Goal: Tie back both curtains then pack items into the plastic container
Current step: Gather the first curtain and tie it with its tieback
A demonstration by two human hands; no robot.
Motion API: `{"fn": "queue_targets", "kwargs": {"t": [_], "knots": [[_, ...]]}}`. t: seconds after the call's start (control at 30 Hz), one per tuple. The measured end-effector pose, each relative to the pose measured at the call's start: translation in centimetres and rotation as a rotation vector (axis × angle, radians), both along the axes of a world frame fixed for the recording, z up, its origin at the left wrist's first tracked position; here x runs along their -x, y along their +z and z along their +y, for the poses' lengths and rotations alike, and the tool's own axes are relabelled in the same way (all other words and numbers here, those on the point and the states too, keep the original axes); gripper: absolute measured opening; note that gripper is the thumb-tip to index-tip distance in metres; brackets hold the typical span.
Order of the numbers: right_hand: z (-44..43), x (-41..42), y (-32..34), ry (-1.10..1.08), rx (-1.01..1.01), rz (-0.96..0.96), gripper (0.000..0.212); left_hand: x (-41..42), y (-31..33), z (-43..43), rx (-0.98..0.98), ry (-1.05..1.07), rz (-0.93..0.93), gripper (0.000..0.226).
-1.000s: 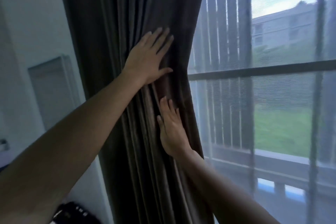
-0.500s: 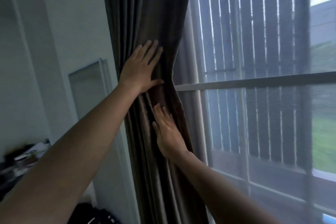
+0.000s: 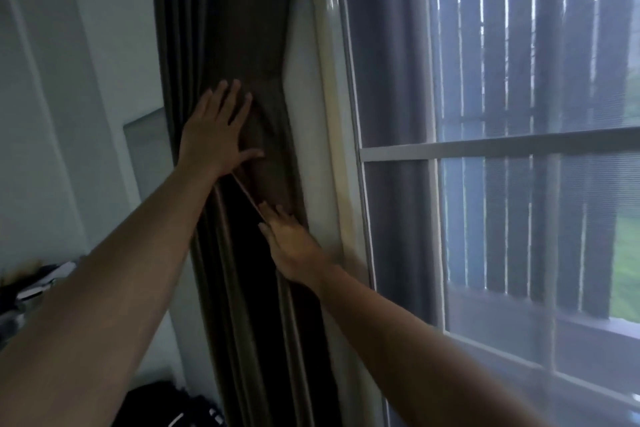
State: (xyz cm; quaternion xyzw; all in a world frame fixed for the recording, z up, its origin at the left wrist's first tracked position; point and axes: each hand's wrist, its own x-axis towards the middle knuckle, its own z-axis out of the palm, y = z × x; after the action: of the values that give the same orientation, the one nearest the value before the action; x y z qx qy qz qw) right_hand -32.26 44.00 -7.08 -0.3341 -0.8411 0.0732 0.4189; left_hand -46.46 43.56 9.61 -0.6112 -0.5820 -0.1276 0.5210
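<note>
A dark brown curtain (image 3: 225, 28) hangs gathered in folds against the wall to the left of the window frame (image 3: 325, 114). My left hand (image 3: 216, 135) lies flat on the bunched folds with its fingers spread and straight. Lower down, my right hand (image 3: 291, 243) presses flat against the curtain's right edge, its fingertips tucked in among the folds beside the frame. No tie-back and no plastic container can be seen.
The window (image 3: 502, 184) with a mesh screen and slatted rails outside fills the right side. A white wall (image 3: 69, 80) and a pale panel (image 3: 145, 149) lie on the left. Dark clutter (image 3: 31, 284) sits at the left edge, and a black object (image 3: 173, 406) lies below.
Both hands have pushed the curtain leftwards, away from the glass, until it bunches against the wall. The pale window frame is now uncovered. The view has swung to the left.
</note>
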Motion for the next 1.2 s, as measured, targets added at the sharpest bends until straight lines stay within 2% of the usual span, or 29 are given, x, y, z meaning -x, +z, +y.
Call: {"fn": "queue_targets", "kwargs": {"t": [0.2,0.33,0.43,0.57,0.67,0.77,0.9,1.07,1.2], "knots": [[-1.0,-0.4,-1.5,-0.053,-0.001,-0.001,0.049,-1.5,-0.6,-1.0,0.012,-0.089,0.046,0.096],[-3.5,-3.0,-1.9,-0.079,0.014,-0.075,0.057,-3.9,-1.6,-3.1,-0.016,-0.224,0.070,0.079],[-6.4,-6.2,-2.2,-0.119,-0.018,-0.199,0.072,-6.0,-2.0,-5.1,-0.027,-0.318,0.014,0.069],[-10.1,-11.4,-2.7,-0.250,-0.171,-0.169,0.074,-10.2,-2.0,-7.7,-0.062,-0.459,-0.093,0.067],[-13.6,-16.6,-2.5,-0.366,-0.291,-0.157,0.074,-15.0,-2.1,-9.8,-0.092,-0.592,-0.128,0.067],[-18.6,-23.1,-2.4,-0.450,-0.320,-0.135,0.067,-20.6,-2.8,-12.2,-0.141,-0.746,-0.176,0.067],[-26.3,-32.0,-3.3,-0.647,-0.379,-0.142,0.066,-29.5,-4.4,-16.3,-0.238,-1.046,-0.198,0.062],[-35.5,-41.2,-3.9,-0.906,-0.406,-0.206,0.065,-40.6,-7.0,-21.8,-0.165,-1.324,-0.260,0.061],[-41.8,-46.5,-4.5,-1.097,-0.410,-0.267,0.063,-48.7,-7.9,-26.3,-0.128,-1.430,-0.285,0.060]]}}
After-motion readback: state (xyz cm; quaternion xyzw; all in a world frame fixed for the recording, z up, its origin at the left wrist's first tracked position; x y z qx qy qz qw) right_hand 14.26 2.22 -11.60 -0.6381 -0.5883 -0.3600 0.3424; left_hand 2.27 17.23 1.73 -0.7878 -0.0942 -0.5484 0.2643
